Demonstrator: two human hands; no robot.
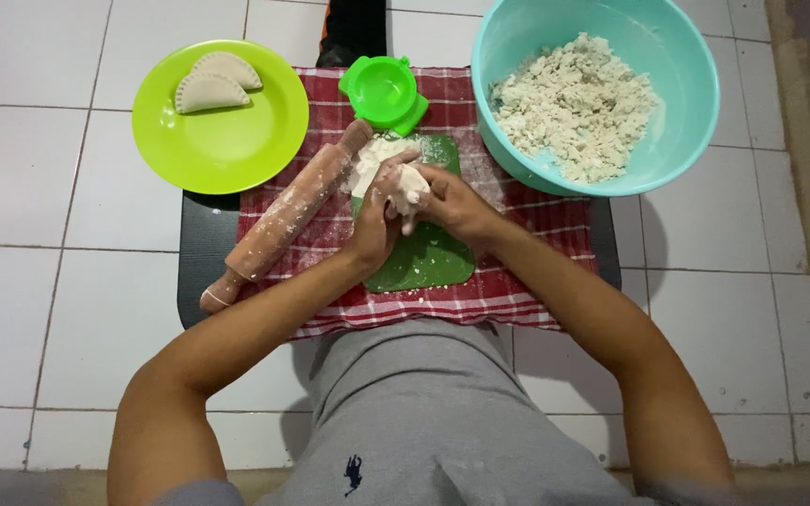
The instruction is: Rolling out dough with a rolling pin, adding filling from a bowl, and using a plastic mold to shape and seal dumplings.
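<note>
Both hands meet at the centre of the view, pressed around a lump of dough (410, 185), soft, white and floury. The left hand (376, 217) comes in from 7 o'clock, fingers curled up over the dough's near side, grasping it. The right hand (454, 204) comes in from 4 o'clock and cups the same lump from the other side, fingers wrapped on it. Both forearms are bare and bent in toward each other.

The dough is held just above a green mat (428, 258), smooth and flat with rounded corners, dusted with flour at its 12 o'clock end. The mat lies on a red-and-white checked cloth (508, 290), woven and speckled with flour, which covers a dark board (203, 262) set on the white tiled floor (39, 187).

At 9 o'clock from the hands, touching the mat's edge, a wooden rolling pin (278, 220) lies slanted, floury along its barrel, its handle pointing to 7 o'clock. At 12 o'clock sits a bright green plastic press (384, 92), round with a hollow centre. At 10 o'clock a glossy lime-green round plate (236, 141) carries two pale half-moon pastries (213, 84) with crimped edges, one overlapping the other. At 2 o'clock a turquoise plastic bowl (677, 56), deep and smooth-walled, holds crumbly off-white dough crumbs (574, 103) heaped in its middle.

A grey shirt with a small dark emblem fills 6 o'clock.
</note>
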